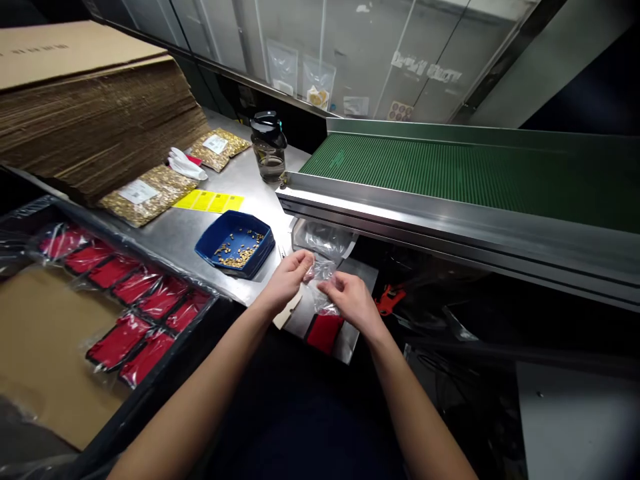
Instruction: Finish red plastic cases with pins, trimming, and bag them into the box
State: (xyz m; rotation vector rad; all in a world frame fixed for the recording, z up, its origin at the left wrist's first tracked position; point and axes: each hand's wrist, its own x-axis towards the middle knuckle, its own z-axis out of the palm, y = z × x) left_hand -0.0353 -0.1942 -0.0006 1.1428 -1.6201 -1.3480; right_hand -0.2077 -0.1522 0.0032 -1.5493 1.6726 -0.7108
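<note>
both forearms are bare all the way up, no gloves, rings or watch on the left hand (286, 280) or right hand (353, 300), dark clothing below

In front of me is a steel worktable (190, 227), gray and a little shiny under the lamp light. At the right of the frame a green conveyor belt (450, 173) runs away, with a metal frame (450, 233) along its near edge. In the upper part I see a gray wall of panels (360, 53). At the upper left lies a high stack of flat cardboard (90, 113). The lower right is very dark.
</note>
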